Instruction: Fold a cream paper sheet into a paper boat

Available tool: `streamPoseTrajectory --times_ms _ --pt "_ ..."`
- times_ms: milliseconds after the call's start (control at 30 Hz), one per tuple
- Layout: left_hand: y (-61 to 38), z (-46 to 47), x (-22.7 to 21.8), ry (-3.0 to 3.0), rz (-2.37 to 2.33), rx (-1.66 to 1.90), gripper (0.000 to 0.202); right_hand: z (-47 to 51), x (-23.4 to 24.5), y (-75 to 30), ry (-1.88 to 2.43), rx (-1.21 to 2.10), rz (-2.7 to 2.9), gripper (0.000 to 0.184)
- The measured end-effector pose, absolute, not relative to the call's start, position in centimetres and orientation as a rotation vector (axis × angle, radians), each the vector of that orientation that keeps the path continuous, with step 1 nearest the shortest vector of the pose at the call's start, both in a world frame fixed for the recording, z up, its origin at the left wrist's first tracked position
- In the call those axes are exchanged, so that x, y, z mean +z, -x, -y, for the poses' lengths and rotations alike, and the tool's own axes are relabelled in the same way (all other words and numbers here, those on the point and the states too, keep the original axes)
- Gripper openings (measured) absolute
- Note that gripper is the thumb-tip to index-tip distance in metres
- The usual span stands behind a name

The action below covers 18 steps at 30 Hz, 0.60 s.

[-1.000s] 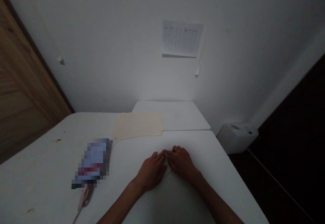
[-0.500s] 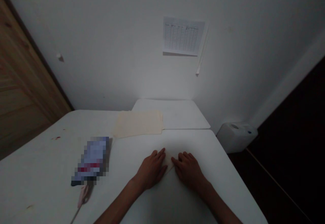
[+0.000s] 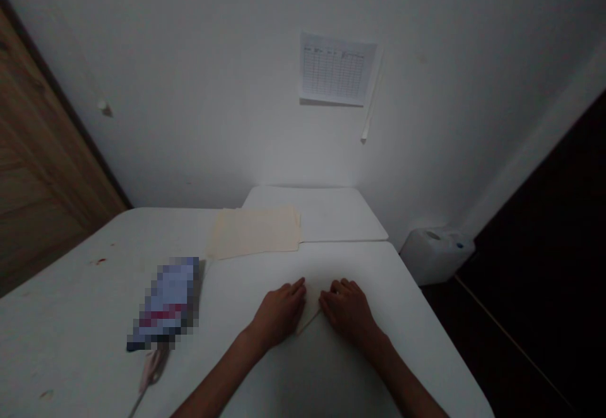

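A small pale piece of paper [image 3: 311, 307] lies on the white table between my two hands, its lower edge showing as a slanting line. My left hand [image 3: 280, 314] is on its left side, the fingers bent and pressed together on the paper, one fingertip reaching forward. On the right, my right hand [image 3: 349, 307] has its fingers curled, with thumb and forefinger closed at the paper's edge. Both hands cover much of the paper, so its full shape is hidden.
Cream sheets [image 3: 255, 233] lie further back on the white table [image 3: 265, 393]. To the left are a blurred-out bluish packet [image 3: 168, 298] and a pinkish handle-like thing with a cord [image 3: 150, 370]. A white plastic canister [image 3: 433, 257] stands right of the table; a printed chart [image 3: 337, 71] hangs on the wall.
My left thumb has drawn back toward its fingers, baring more of the paper's lower edge. My right fingers have curled in a little. The view has shifted slightly.
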<state>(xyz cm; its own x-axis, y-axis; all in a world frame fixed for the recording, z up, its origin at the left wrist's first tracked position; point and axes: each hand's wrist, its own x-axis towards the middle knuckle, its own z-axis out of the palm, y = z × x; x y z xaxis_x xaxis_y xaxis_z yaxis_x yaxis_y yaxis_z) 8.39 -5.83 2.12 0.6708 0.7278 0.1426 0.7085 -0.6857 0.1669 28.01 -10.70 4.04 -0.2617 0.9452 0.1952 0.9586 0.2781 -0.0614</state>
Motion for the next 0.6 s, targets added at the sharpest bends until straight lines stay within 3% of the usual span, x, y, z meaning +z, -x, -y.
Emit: streamPoseTrajectory --times_ms 300,600 --pt "-9.0 7.0 2.4 -2.930 -1.229 0.326 0.026 7.4 3.6 -26.9 1.762 -0.117 2.337 0.018" --pt "-8.0 6.7 1.5 -2.813 -1.112 0.571 0.029 8.1 3.5 -26.3 1.630 0.021 2.431 0.025"
